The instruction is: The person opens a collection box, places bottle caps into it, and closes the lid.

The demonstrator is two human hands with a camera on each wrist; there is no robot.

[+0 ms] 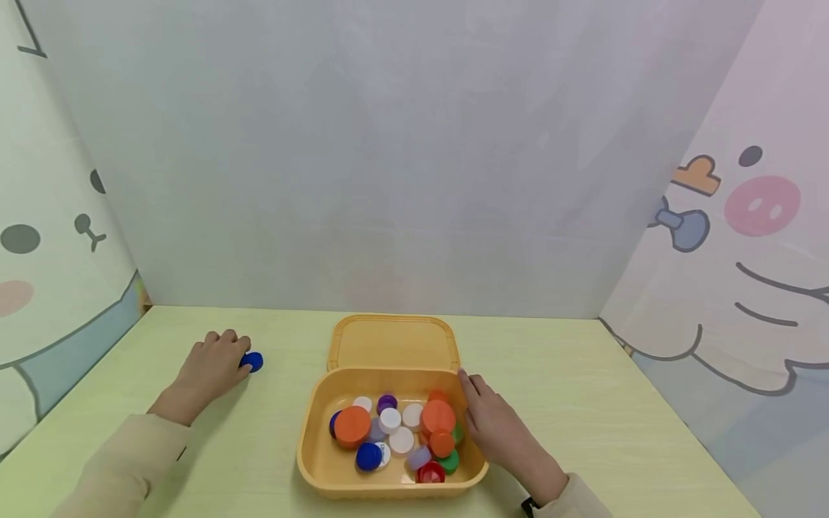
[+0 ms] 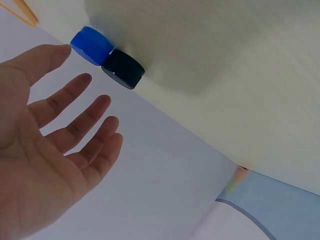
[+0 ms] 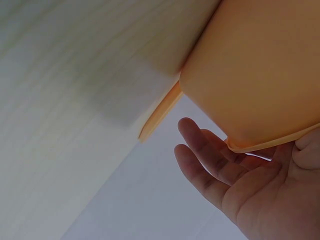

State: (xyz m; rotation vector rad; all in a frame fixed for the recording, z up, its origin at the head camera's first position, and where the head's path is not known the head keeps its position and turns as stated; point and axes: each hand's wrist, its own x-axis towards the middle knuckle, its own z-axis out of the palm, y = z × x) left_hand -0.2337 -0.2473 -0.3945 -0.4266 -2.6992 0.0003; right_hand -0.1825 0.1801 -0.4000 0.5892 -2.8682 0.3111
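Observation:
On the left side of the table, my left hand (image 1: 214, 363) reaches beside a blue bottle cap (image 1: 253, 361). The left wrist view shows that blue cap (image 2: 92, 45) standing on its edge against a dark cap (image 2: 123, 69). My left thumb tip is right at the blue cap, and the other fingers are loosely spread below the pair. My right hand (image 1: 495, 424) rests at the right side of an orange-yellow plastic box (image 1: 311, 432). Its fingers (image 3: 202, 150) lie fairly straight along the box's rim, near the far right corner.
Inside the box lie several caps: orange caps (image 1: 352, 426), white caps (image 1: 401, 440), a blue cap (image 1: 369, 457), a red cap (image 1: 430, 473), green and purple ones. A matching lid (image 1: 393, 342) lies flat behind the box. A pale curtain (image 1: 388, 158) closes off the table's back edge.

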